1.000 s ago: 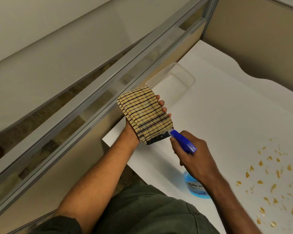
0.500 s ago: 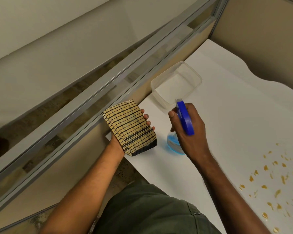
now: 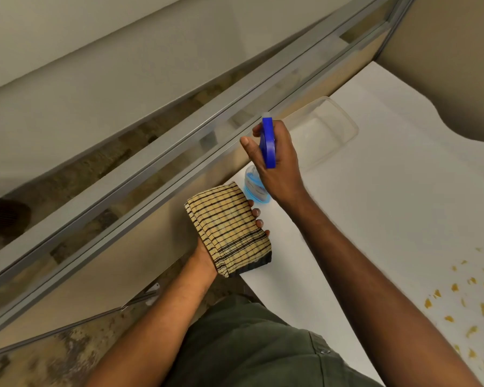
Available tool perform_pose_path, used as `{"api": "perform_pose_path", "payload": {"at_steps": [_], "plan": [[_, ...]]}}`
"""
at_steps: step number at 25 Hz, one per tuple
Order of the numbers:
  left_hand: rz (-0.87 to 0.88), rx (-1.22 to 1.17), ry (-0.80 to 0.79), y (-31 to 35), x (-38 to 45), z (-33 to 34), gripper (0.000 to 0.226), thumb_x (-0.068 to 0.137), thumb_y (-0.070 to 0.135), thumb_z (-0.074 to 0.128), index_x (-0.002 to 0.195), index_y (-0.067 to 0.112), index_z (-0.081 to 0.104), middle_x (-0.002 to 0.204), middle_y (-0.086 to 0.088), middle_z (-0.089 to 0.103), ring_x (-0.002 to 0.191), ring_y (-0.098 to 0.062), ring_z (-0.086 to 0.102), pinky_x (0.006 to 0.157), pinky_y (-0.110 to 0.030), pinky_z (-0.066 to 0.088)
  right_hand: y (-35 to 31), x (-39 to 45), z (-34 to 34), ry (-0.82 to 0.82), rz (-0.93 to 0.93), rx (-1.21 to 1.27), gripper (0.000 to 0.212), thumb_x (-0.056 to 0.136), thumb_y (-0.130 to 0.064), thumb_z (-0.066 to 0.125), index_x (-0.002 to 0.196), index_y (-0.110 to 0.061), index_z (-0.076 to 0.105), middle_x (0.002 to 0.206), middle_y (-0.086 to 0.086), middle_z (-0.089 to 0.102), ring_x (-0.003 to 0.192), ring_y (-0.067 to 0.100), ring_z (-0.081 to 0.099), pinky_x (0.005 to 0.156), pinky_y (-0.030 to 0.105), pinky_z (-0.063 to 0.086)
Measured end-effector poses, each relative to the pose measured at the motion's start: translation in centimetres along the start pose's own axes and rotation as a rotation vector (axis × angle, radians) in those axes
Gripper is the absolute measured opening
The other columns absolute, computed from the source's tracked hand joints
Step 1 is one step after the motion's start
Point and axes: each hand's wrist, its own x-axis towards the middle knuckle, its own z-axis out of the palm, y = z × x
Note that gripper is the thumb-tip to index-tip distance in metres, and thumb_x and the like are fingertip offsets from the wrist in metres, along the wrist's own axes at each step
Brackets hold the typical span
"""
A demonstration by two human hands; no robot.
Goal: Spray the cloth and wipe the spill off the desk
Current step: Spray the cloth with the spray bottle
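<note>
My left hand (image 3: 256, 219) holds a folded yellow cloth with dark stripes (image 3: 227, 229) flat on its palm, over the left edge of the white desk (image 3: 389, 213). My right hand (image 3: 277, 166) grips a spray bottle (image 3: 267, 141) with a blue head and clear blue body, upright at the desk's near-left corner, just beyond the cloth. Whether its base touches the desk is hidden. An orange-yellow spill (image 3: 467, 305) lies scattered in drops on the desk at the right.
A clear plastic container (image 3: 338, 121) sits on the desk beyond the bottle, against a glass partition with a grey metal frame (image 3: 179, 152). A beige wall panel (image 3: 444, 57) borders the desk's far side. Speckled floor shows at the lower left.
My right hand has carried the spray bottle away from the cloth to the desk's left corner near the container and turned it upright. My left hand with the cloth has lowered slightly.
</note>
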Motion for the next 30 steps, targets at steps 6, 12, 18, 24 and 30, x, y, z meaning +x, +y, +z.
{"api": "perform_pose_path", "payload": {"at_steps": [6,12,18,24,30], "plan": [[-0.016,-0.060,-0.012,-1.6,-1.0,0.2,0.064,0.102,0.065,0.034,0.143,0.019,0.049,0.154,-0.013,0.045,0.139,-0.036,0.047,0.112,-0.050,0.043,1.3,0.3,1.5,-0.054,0.014,-0.047,0.046,0.097,-0.022,0.072,0.131,0.003,0.054,0.121,0.022,0.062,0.094,0.014,0.058,0.079,0.001,0.046],[0.035,-0.115,-0.087,-2.4,-0.8,0.3,0.065,0.102,0.060,0.038,0.146,0.014,0.050,0.151,-0.019,0.051,0.137,-0.039,0.051,0.111,-0.052,0.047,1.2,-1.3,-0.6,-0.167,0.079,-0.043,0.085,0.088,-0.027,0.083,0.154,-0.010,0.034,0.155,0.013,0.045,0.124,0.016,0.054,0.079,0.000,0.049],[0.022,-0.197,-0.147,-3.7,-1.5,1.4,0.077,0.098,0.061,0.040,0.155,0.009,0.042,0.157,-0.025,0.042,0.145,-0.047,0.041,0.119,-0.063,0.036,4.4,-12.8,-7.4,0.109,0.322,-0.002,0.076,0.091,-0.036,0.079,0.152,-0.024,0.036,0.157,0.002,0.045,0.128,0.017,0.057,0.095,0.025,0.056],[0.039,-0.123,-0.277,-6.0,-4.0,5.7,0.064,0.101,0.061,0.038,0.149,0.020,0.049,0.151,-0.016,0.053,0.138,-0.038,0.054,0.098,-0.049,0.057,6.5,-24.0,-9.2,0.143,0.642,0.130,0.055,0.100,-0.052,0.059,0.146,-0.030,0.040,0.153,-0.006,0.048,0.129,0.014,0.055,0.097,0.025,0.049],[0.132,0.079,-0.455,-8.6,-10.4,11.3,0.047,0.103,0.055,0.035,0.132,0.026,0.058,0.141,-0.011,0.059,0.120,-0.031,0.063,0.083,-0.045,0.064,5.4,-30.3,-14.7,0.192,0.769,0.272,0.044,0.098,-0.065,0.049,0.123,-0.029,0.058,0.126,-0.007,0.063,0.120,0.018,0.063,0.083,0.022,0.050]]}}
